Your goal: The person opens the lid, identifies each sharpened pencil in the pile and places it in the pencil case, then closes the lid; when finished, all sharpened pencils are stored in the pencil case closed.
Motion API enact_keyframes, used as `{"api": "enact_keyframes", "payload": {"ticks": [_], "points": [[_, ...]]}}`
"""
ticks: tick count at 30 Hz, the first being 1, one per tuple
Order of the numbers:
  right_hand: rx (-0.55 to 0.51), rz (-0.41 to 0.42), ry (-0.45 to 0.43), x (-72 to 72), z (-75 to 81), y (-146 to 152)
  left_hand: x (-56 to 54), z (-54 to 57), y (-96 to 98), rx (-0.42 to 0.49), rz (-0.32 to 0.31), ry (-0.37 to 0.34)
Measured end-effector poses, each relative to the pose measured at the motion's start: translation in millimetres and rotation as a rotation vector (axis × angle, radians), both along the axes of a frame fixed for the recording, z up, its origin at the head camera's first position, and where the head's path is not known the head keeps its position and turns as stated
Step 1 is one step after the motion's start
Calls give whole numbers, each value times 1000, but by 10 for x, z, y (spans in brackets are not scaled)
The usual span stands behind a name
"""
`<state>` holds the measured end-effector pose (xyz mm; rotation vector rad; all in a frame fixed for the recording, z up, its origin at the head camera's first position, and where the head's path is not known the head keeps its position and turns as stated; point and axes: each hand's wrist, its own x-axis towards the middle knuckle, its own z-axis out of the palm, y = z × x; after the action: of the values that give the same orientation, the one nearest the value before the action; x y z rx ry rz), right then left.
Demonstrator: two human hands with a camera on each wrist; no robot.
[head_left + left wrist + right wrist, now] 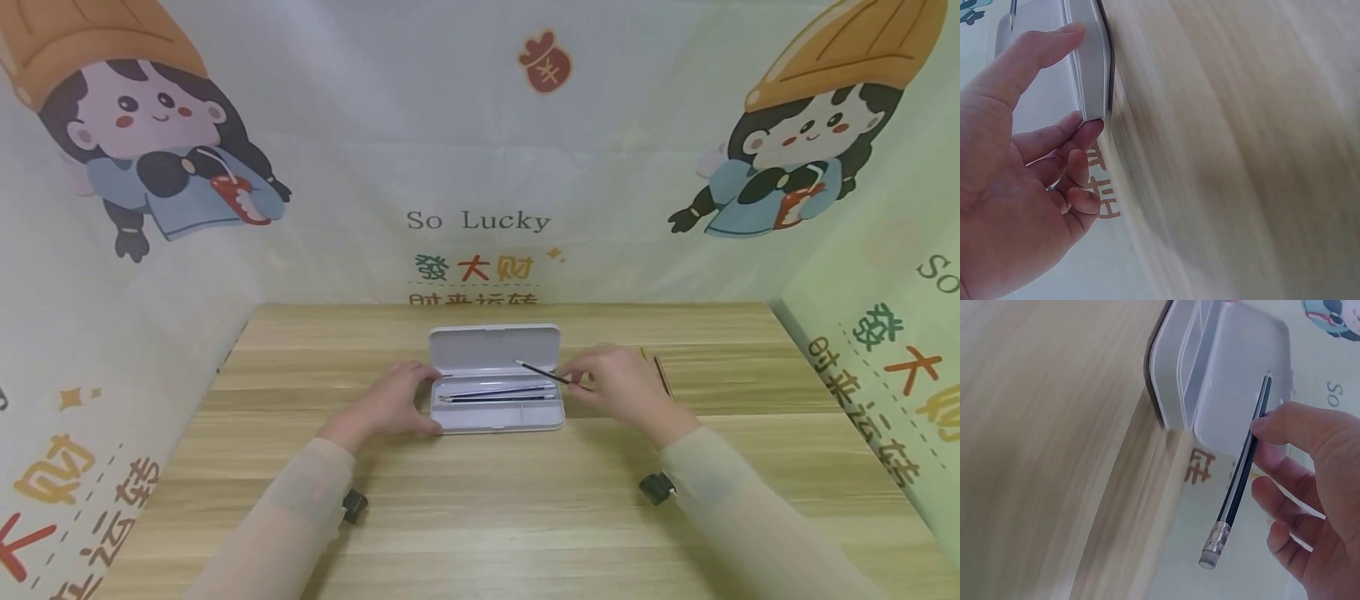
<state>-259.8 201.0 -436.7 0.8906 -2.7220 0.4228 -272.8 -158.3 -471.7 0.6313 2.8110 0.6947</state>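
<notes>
A white pencil case [480, 418] lies with its lid [480, 348] raised toward the back of the table. Its left end is held by my left hand [386, 402], thumb at the front corner and fingers at the back, as the left wrist view shows too. Between thumb and fingers, my right hand [618, 383] pinches a dark striped pencil [1244, 462] with a grey eraser in a metal band. The pencil's tip points left over the case, in front of the lid. A few dark pencils [495, 398] lie lengthwise inside the case.
Beside my right hand, partly behind it, thin pencils [663, 377] lie on the wooden table [480, 508]. Printed cloth [345, 183] hangs behind the table and along both sides. Black clips [657, 487] show at both wrists.
</notes>
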Motion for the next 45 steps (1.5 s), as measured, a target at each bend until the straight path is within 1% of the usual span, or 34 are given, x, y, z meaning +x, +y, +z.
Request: {"api": "enact_keyframes", "payload": {"ticks": [2, 7, 13, 16, 24, 30, 34, 38, 43, 45], "points": [[23, 33, 7, -45, -22, -85, -6, -4, 2, -1, -1, 1], [96, 82, 15, -158, -38, -311, -5, 6, 6, -3, 1, 3], [135, 153, 17, -237, -23, -566, -8, 14, 8, -1, -9, 16], [151, 176, 20, -281, -53, -667, -6, 15, 13, 2, -3, 10], [188, 192, 42, -364, -164, -835, -4, 21, 9, 2, -4, 14], [234, 210, 61, -383, -238, -917, -9, 12, 9, 4, -11, 10], [264, 200, 82, -389, -281, -945, 0, 21, 18, 8, -10, 2], [256, 190, 85, -403, -309, -957, 11, 39, 23, 12, -7, -1], [245, 195, 71, -408, -330, -965, 13, 47, 22, 11, -6, 3], [225, 194, 59, -393, -327, -952, 15, 46, 23, 11, -7, 3]]}}
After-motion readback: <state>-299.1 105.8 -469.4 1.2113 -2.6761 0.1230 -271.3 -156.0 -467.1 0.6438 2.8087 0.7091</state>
